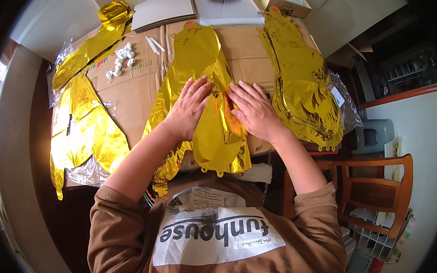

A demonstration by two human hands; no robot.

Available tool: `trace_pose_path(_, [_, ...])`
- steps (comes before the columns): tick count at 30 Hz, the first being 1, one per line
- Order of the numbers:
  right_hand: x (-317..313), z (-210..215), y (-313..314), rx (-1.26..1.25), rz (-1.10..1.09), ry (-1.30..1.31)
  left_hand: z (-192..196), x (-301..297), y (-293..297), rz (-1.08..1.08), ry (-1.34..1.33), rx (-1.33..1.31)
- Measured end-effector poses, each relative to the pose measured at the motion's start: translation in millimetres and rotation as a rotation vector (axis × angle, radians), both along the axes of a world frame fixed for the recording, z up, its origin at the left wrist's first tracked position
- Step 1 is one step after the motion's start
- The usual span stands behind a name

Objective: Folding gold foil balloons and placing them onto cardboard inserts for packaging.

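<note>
A flat gold foil balloon (pixel 196 47), uninflated, lies in front of me on cardboard, its lower end reaching the near edge. My left hand (pixel 189 104) rests flat on its left part, fingers stretched together and pointing away from me; a ring is on one finger. Across from it, my right hand (pixel 252 108) lies on the right side of the same foil, fingers extended and slightly apart. Between the hands the foil rises in a smooth fold. Neither hand grips anything that I can see. The palms are hidden.
More flat gold foil balloons lie at the right (pixel 302 76) and left (pixel 87 118), over clear plastic wrap. White ribbon rolls (pixel 121 60) sit on the cardboard (pixel 136 89). Behind are a white box (pixel 163 10), a pale tray (pixel 226 7) and a carton (pixel 285 1). A wooden chair (pixel 375 188) stands right.
</note>
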State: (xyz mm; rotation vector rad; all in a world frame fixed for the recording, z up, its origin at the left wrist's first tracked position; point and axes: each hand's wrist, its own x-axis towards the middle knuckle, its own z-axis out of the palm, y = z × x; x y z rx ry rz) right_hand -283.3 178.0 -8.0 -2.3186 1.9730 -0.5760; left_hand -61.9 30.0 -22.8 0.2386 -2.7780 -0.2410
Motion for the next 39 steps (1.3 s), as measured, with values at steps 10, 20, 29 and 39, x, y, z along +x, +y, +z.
trace_pose_path(10, [-0.9,-2.7,0.3,-0.022,-0.004,0.0,32.1,-2.3,-6.9,0.039,0.22,0.409])
trace_pose_path(20, [0.7,-3.6,-3.1,-0.025,-0.001,-0.022,20.1,-67.2,-31.8,0.059,0.143,-0.067])
trace_pose_path(29, [-2.3,-6.0,0.2,-0.007,0.0,0.006,20.1,-82.1,-61.2,0.048,0.065,-0.012])
trace_pose_path(39, [-1.2,-5.6,0.4,-0.005,0.001,0.017,17.2,-89.4,-85.8,0.045,0.091,-0.045])
